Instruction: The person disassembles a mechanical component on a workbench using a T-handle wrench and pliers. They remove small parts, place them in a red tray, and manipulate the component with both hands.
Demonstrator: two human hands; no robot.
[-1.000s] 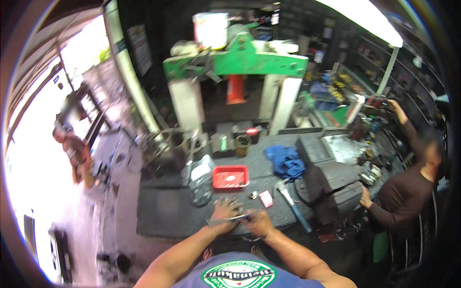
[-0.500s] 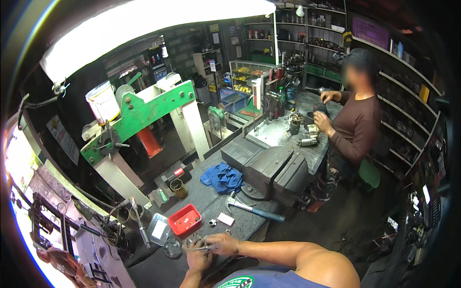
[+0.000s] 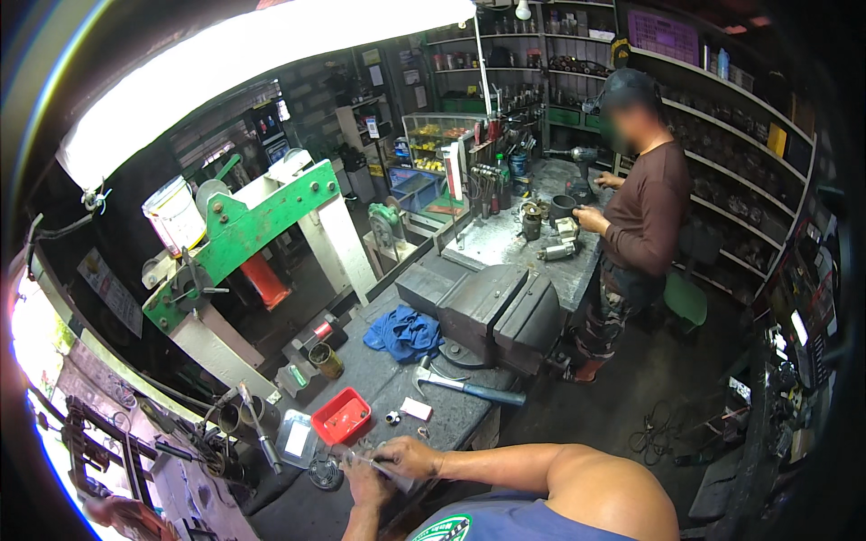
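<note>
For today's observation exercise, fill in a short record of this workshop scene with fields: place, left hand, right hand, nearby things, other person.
place: cluttered workshop bench
left hand: closed on a small, thin object, too small to identify
right hand: on the same object, touching the left hand
nearby things: red tray, hammer, blue rag, large bench vise, green and white press
other person: stands at the far end of the bench, hands on metal parts

**Harsh glare above, dim shop below**

A long ceiling light [image 3: 262,72] blows out to pure white along the upper left, and daylight flares at the left rim. The shelves [image 3: 722,135] at right sink into shadow. Straight edges bow toward a black fisheye border. The workbench [image 3: 388,388] reads fairly sharp.
</note>
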